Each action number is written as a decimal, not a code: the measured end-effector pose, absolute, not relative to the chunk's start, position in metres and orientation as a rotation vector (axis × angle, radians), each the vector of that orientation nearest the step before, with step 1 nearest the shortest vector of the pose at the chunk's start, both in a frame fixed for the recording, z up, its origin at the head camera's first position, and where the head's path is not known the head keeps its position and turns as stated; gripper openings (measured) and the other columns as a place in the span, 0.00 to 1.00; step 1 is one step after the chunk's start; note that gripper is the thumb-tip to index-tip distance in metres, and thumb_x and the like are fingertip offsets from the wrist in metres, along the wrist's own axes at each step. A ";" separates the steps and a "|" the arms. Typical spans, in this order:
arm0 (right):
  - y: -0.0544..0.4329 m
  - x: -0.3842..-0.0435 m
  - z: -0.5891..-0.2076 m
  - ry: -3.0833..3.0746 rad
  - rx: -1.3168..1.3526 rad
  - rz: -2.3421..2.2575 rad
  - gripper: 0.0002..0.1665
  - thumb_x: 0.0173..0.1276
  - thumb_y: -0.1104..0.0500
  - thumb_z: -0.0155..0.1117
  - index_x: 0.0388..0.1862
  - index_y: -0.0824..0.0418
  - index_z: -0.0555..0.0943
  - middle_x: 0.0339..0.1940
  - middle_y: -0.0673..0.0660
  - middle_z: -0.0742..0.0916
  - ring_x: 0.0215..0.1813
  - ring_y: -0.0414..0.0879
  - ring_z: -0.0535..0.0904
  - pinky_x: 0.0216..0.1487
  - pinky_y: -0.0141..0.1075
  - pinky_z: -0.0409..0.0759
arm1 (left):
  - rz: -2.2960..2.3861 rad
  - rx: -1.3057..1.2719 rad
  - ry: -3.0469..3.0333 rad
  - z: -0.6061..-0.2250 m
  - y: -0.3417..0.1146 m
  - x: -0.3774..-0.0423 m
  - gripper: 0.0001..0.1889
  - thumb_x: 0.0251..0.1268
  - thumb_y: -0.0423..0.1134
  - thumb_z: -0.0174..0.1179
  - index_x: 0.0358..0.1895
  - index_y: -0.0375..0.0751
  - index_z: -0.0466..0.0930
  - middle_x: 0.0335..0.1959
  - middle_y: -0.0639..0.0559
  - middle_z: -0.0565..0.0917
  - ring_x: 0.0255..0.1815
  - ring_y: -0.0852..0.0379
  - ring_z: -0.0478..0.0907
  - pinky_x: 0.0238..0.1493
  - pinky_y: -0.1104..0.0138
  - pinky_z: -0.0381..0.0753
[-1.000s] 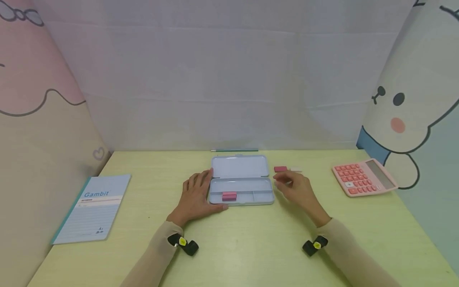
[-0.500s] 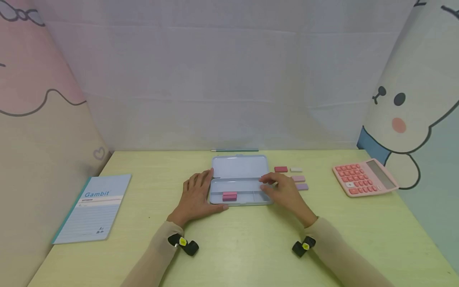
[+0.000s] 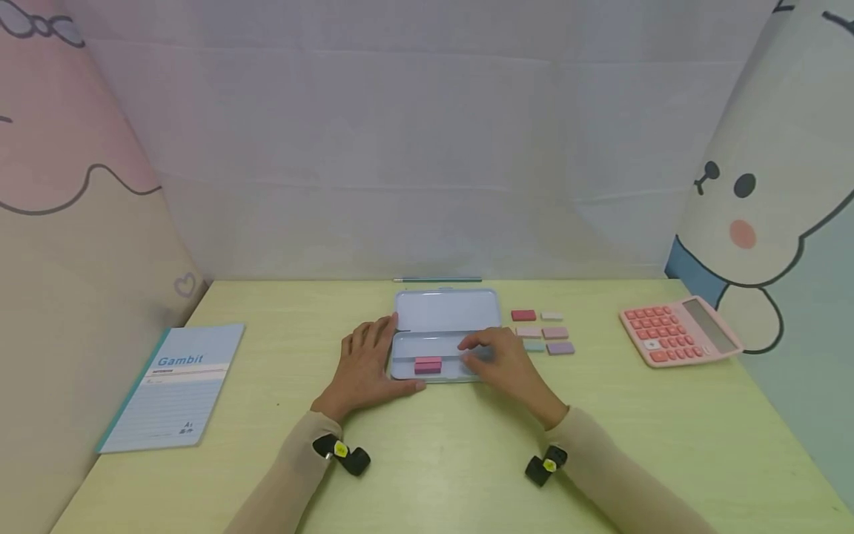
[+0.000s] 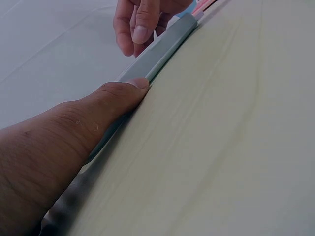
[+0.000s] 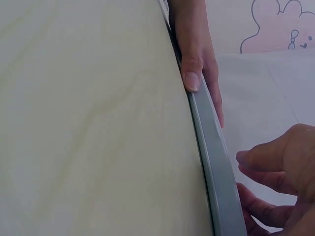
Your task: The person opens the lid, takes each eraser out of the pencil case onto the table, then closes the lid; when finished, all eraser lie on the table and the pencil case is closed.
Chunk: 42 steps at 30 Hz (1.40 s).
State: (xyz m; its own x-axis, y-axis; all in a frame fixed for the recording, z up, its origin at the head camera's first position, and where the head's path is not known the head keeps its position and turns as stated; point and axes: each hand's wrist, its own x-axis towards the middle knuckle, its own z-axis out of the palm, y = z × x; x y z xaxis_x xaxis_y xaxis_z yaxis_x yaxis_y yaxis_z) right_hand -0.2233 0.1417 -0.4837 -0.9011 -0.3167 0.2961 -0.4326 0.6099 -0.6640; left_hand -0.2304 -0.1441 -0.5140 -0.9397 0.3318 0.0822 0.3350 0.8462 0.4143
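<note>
A pale pencil case (image 3: 447,345) lies with its lid (image 3: 447,310) swung back. In its front compartment, two small eraser-like blocks (image 3: 428,365), pink and magenta, sit against each other. My left hand (image 3: 363,363) rests spread at the case's left side, its thumb on the front edge, as the left wrist view also shows. Over the right part of the tray hovers my right hand (image 3: 510,367), thumb and forefinger bent but apart. Nothing shows between its fingertips in the head view or the right wrist view. The compartment under that hand is mostly hidden.
Right of the case lie several small blocks: red (image 3: 523,315), white (image 3: 551,316), light pink (image 3: 528,331), pink (image 3: 555,333), mint (image 3: 534,346) and purple (image 3: 560,348). A pencil (image 3: 437,279) is behind; a notebook (image 3: 173,389) lies left, a calculator (image 3: 679,331) right.
My right hand has moved left from beside the case to above its tray, uncovering the loose blocks on the right. The left hand and the two blocks in the case stay put.
</note>
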 end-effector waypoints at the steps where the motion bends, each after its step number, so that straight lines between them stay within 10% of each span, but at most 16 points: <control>1: 0.140 -0.223 -0.484 -2.681 0.647 1.155 0.07 0.66 0.65 0.74 0.42 0.60 0.92 0.45 0.56 0.95 0.55 0.57 0.88 0.63 0.56 0.79 | -0.677 -0.545 -3.010 -0.514 -0.144 -0.230 0.70 0.51 0.80 0.68 0.90 0.48 0.43 0.88 0.46 0.56 0.87 0.35 0.50 0.82 0.36 0.51; 42: 0.107 -0.216 -0.477 -2.788 0.708 1.032 0.02 0.67 0.59 0.77 0.36 0.53 0.94 0.42 0.53 0.92 0.53 0.53 0.80 0.61 0.55 0.73 | -0.666 -0.552 -2.981 -0.519 -0.145 -0.232 0.70 0.50 0.79 0.69 0.90 0.48 0.44 0.88 0.45 0.58 0.86 0.34 0.52 0.81 0.36 0.52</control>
